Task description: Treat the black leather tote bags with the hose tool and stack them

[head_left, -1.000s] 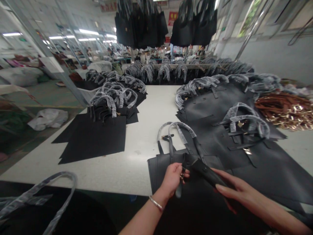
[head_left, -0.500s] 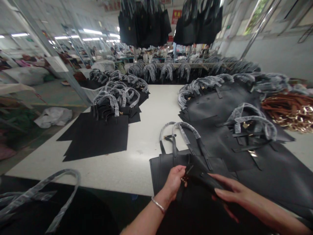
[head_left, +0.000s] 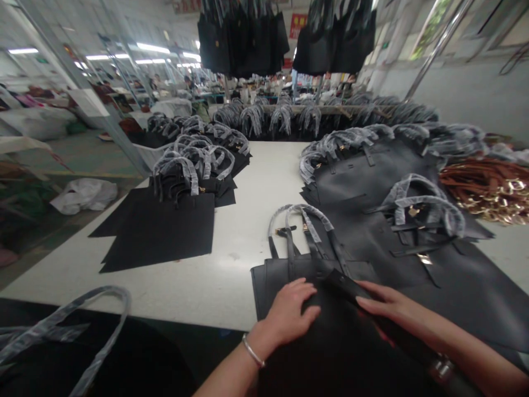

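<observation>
black leather tote (head_left: 339, 353) lies beneath the left hand (head_left: 287, 311) and right hand (head_left: 392, 306), fingers flat, not gripping

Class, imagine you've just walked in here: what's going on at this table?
A person's left hand lies flat on a black tote bag at the table's edge, its handles wrapped in clear plastic. The right hand rests on a dark strap across the bag. Other black bags and flat black panels lie on the white table.
</observation>
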{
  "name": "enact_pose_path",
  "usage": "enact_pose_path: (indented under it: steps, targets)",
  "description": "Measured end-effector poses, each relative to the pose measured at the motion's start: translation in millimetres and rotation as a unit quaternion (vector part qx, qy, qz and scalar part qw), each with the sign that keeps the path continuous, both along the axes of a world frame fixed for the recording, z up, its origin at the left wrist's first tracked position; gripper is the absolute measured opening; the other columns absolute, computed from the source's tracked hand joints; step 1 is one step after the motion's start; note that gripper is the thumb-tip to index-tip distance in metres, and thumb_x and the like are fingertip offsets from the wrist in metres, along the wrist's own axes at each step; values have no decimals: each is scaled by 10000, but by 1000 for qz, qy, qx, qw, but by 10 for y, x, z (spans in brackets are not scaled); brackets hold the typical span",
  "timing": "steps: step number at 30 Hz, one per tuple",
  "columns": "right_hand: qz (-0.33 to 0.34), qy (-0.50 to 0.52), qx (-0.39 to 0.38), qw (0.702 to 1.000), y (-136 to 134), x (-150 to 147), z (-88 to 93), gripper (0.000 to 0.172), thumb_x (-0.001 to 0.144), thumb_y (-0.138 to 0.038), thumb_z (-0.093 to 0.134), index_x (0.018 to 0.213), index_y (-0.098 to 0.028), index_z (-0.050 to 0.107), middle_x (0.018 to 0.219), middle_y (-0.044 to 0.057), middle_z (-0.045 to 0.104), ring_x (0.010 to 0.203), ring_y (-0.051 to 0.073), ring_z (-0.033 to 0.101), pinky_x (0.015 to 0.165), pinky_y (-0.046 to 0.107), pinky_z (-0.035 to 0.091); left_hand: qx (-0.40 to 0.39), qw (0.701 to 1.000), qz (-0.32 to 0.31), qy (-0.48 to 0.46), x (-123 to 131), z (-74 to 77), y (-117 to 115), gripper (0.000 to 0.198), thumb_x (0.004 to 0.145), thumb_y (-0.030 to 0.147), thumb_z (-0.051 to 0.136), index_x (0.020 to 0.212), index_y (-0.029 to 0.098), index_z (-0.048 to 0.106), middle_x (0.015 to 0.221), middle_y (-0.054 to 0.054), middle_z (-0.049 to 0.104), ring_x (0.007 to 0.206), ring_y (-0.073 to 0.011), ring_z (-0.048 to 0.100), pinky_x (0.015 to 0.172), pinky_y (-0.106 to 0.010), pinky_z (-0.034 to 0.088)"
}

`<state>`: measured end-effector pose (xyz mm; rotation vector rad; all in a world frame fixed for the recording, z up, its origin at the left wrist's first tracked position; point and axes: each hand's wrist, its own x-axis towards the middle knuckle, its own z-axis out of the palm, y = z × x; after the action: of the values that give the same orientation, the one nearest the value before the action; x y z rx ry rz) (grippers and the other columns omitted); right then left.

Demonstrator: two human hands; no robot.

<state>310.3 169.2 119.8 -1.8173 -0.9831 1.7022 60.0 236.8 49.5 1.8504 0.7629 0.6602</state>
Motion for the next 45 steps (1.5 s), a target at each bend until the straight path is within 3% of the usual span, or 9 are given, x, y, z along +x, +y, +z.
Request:
enact_pose_path:
  steps: [2,6,12,23,28,34,39,42,45]
  targets:
    - [8,-5,-7,1000,71,-18,-27,742,807,-524,676,1426,-223,399,771,-3,655,432,109,577,357,190,457,101,991,-39,74,-4,-60,-136,456,816,229,643,1269,217,592,1401,-97,516,1369,-303,365,1157,-497,235]
    - [23,-5,-6,1000,285,-112,-33,739,803,-505,682,1423,-215,403,779,4,667,436,115,584,356,195,453,166,976,-54,130,11,-88,-223,566,829,229,636,1374,184,491,1464,-124,438,1393,-294,328,1166,-482,234]
    - [19,-86,127,988,474,-293,-3,808,800,-521,669,1453,-137,390,526,-58,579,418,143,543,394,222,434,198,970,-24,139,150,-174,-302,575,854,251,612,1397,155,451,1466,-147,427,1385,-298,343,1159,-493,256]
    - [88,-7,-19,996,320,-400,118,866,737,-614,698,1424,-161,430,659,-11,648,439,133,577,388,211,460,255,959,-39,121,397,-229,-473,321,966,169,377,1171,87,610,1158,-160,649,1170,-260,562,1093,-384,359]
    - [91,9,-7,996,450,-495,100,795,791,-595,653,1403,-133,442,491,-41,586,401,134,538,378,202,445,267,955,-29,126,420,-293,-485,313,943,170,424,1169,79,620,1190,-164,640,1212,-270,537,1130,-376,314]
    - [92,0,-38,995,424,-383,108,703,790,-567,685,1339,-173,490,667,-2,657,442,132,589,384,206,464,285,948,-40,134,399,-258,-462,332,963,202,398,1187,75,608,1190,-153,644,1198,-243,548,1124,-341,319]
    - [86,35,-16,996,703,-541,43,515,775,-530,704,1129,-174,592,680,-11,634,416,113,559,359,205,445,350,922,-38,164,395,-325,-458,336,973,228,397,1209,73,579,1279,-124,604,1245,-222,508,1125,-348,325]
    - [56,1,49,997,851,-679,79,581,764,-499,715,1224,-188,546,705,-15,639,416,110,545,374,212,437,370,912,-22,177,396,-347,-463,300,973,241,416,1162,93,596,1278,-89,606,1229,-194,508,1119,-326,327]
    - [100,0,59,993,874,-764,148,651,764,-505,714,1298,-189,517,728,-14,646,440,115,549,395,219,425,382,907,-16,177,400,-327,-462,255,951,249,463,1097,101,610,1200,-88,638,1178,-197,532,1097,-321,340]
